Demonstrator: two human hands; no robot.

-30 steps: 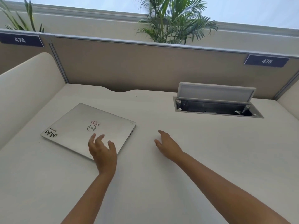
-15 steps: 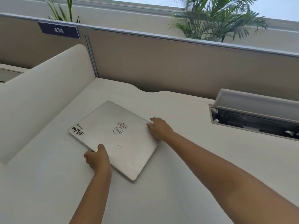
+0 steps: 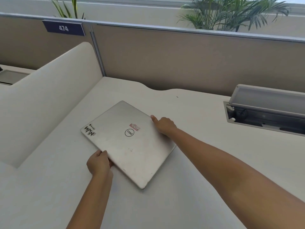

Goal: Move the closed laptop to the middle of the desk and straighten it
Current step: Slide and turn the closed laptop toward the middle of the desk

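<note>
We see a closed silver metal laptop (image 3: 127,142) lying flat on the cream-white bench (image 3: 189,187), left of the bench's middle and turned askew, so that one corner points toward us and another toward the tan fabric partition (image 3: 181,58) at the back. Its lid carries a round logo near the centre, a small red-and-white label just beside that, and black lettering on a sticker at the left corner.

Our left hand (image 3: 99,162) is curled around the near left edge of the laptop, thumb on top of the lid and the other fingers tucked below the edge, closed on it. Our right hand (image 3: 165,125) grips the opposite, far right edge, thumb lying along the lid's rim and the fingers bent down over the side. We cannot tell whether the laptop is lifted off the bench or resting on it.

To the right, well apart from the laptop, a grey cable box with its flap raised (image 3: 267,109) is sunk into the bench. A curved cream side panel (image 3: 49,90) stands to the left. A dark blue plate reading 474 (image 3: 63,28) sits on the partition, with green palm leaves (image 3: 231,12) behind it.
</note>
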